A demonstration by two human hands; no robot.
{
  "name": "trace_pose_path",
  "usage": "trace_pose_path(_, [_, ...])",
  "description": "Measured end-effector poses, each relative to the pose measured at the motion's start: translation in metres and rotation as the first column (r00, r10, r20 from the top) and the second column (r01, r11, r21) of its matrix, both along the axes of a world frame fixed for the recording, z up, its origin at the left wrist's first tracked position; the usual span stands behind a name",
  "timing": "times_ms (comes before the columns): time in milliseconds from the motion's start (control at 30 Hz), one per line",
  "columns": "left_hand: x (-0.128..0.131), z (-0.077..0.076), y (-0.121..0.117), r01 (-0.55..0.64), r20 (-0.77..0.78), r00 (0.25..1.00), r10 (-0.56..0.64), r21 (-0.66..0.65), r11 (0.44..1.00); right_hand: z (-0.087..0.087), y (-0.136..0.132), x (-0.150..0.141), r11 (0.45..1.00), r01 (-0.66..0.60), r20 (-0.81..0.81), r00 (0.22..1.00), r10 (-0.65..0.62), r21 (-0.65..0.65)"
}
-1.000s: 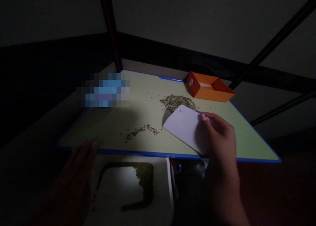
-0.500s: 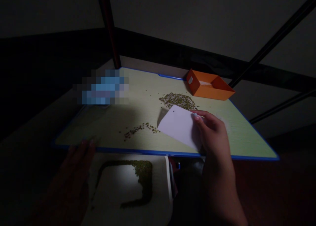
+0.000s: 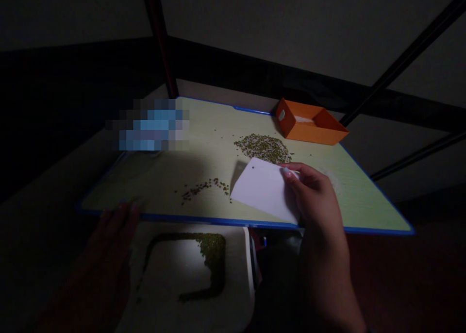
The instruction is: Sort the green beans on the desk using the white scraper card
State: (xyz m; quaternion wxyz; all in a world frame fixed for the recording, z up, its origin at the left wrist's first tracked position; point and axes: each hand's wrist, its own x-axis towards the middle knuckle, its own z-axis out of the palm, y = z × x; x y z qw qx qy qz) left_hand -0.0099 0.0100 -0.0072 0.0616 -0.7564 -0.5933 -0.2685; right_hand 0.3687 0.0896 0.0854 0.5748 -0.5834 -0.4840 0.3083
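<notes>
My right hand (image 3: 311, 190) pinches a thin white scraper (image 3: 264, 190) with a small hole in one corner, thumb on top. The scraper is tilted over the pale green board (image 3: 364, 202), its left corner beside a thin trail of small green-brown grains (image 3: 204, 187). Behind it lies a larger pile of the same grains (image 3: 264, 147). In deep shadow at the board's front left edge is my left hand (image 3: 112, 236), fingers stretched out and holding nothing that I can see. A white tray (image 3: 242, 274) stands below the front edge, with green grains (image 3: 214, 262) along its inner sides.
An orange open box (image 3: 311, 129) sits at the board's back right corner. At the back left is a blue pixelated patch (image 3: 153, 129) that I cannot make out. A blue rim (image 3: 218, 222) runs round the board, and a wall rises behind.
My right hand has drawn the scraper slightly nearer the front edge and left. A few grains now show by its left corner. My left hand has stayed at the board's edge.
</notes>
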Motion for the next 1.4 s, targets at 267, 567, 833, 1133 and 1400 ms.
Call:
trace_pose_path(267, [0.002, -0.003, 0.002, -0.038, 0.010, 0.999, 0.039, -0.073, 0.997, -0.002, -0.001, 0.001, 0.999, -0.032, 0.014, 0.999, 0.032, -0.006])
trace_pose_path(567, [0.003, 0.001, 0.001, -0.060, 0.048, 0.997, 0.064, -0.086, 0.994, -0.002, -0.005, -0.013, 0.994, -0.112, 0.015, 0.994, 0.111, 0.001])
trace_pose_path(833, [-0.002, -0.003, 0.002, -0.028, 0.017, 0.999, 0.029, -0.050, 0.998, 0.002, -0.016, -0.050, 0.980, -0.200, 0.024, 0.980, 0.199, 0.019])
trace_pose_path(1133, [0.000, -0.001, 0.003, -0.022, 0.029, 0.999, 0.023, -0.031, 0.999, 0.009, -0.024, -0.041, 0.996, -0.017, -0.006, 1.000, 0.017, 0.084])
trace_pose_path(1400, [0.002, -0.002, 0.000, -0.050, 0.051, 0.997, 0.054, -0.067, 0.997, 0.005, -0.010, 0.005, 0.975, 0.211, 0.096, 0.971, -0.217, 0.072])
